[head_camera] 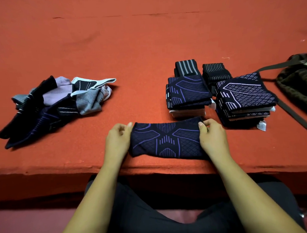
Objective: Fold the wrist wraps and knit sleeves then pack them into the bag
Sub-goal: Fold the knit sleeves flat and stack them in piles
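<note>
Nearest the table edge, a navy knit sleeve (167,139) is lying flat on the red table (129,47); left hand (118,139) is pinching its left end, right hand (213,135) is pinching its right end, fingers curled round the cloth on both. Just behind, two folded stacks (188,94) (246,97) are sitting side by side, with rolled wrist wraps (186,67) (215,71) behind them; an unfolded pile (53,102) is waiting well apart at left; the bag (297,83) is slumping at far right. Risk, as I judge it: stretchy knit springing back and folding crooked; the sleeve sliding off the near edge.
</note>
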Available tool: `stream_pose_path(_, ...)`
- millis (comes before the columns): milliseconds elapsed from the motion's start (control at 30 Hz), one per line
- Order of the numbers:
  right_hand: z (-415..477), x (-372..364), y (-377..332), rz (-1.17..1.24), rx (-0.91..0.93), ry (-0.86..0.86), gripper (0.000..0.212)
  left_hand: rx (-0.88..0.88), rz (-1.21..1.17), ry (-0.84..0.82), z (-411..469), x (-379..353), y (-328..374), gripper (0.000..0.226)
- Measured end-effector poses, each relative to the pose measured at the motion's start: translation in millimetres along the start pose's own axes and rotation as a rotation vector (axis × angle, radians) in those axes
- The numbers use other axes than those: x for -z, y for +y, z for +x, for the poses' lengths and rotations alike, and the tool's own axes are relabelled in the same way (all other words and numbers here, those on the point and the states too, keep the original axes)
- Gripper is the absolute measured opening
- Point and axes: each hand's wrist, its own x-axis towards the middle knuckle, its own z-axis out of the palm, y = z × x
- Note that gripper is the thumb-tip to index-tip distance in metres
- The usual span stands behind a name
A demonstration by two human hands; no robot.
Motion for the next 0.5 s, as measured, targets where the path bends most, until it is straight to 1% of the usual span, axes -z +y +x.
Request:
stream_pose_path(67,-0.8,0.4,-1.6,-0.02,-0.001,-0.004,0.017,-0.002,0.001,-0.052,-6.6,1.9,13.0,0.042)
stream_pose_path(100,-1.9,0.6,-3.4,-0.027,-0.006,-0.005,0.017,-0.003,0.056,-0.105,-10.0,3.1,18.4,0.041)
stream_pose_path(167,-4.4,0.6,-5.9,-0.042,-0.014,-0.013,0.019,-0.019,0.172,-0.254,-12.3,5.7,18.8,0.029)
stream_pose_path(200,-6.0,1.0,-6.5,-0.063,-0.025,-0.03,0.023,-0.022,0.156,-0.319,-11.6,7.7,14.8,0.02)
stream_pose_path(233,-8.0,1.8,-7.2,-0.098,-0.042,-0.058,0.027,-0.012,0.074,-0.366,-10.8,9.8,9.9,0.013)
stream_pose_path(267,-10.0,2.4,-7.3,-0.139,-0.06,-0.089,0.031,-0.001,-0.051,-0.375,-11.7,11.5,6.4,0.013)
stream_pose_path(333,-15.4,2.2,-7.7,-0.179,-0.054,-0.108,0.029,0.007,-0.279,-0.282,-13.1,14.8,0.4,0.018)
stream_pose_path(400,-22.1,0.8,-9.8,-0.115,0.01,-0.036,0.022,0.018,-0.512,-0.22,-16.0,15.1,0.8,0.019)
stream_pose_path(467,-26.4,-1.0,-12.8,-0.034,0.074,0.049,0.019,0.091,-0.734,-0.242,-18.8,14.9,3.6,0.021)
stream_pose_path(500,-26.5,-2.1,-13.6,-0.015,0.088,0.064,0.018,0.107,-0.768,-0.26,-18.8,15.8,4.3,0.024)
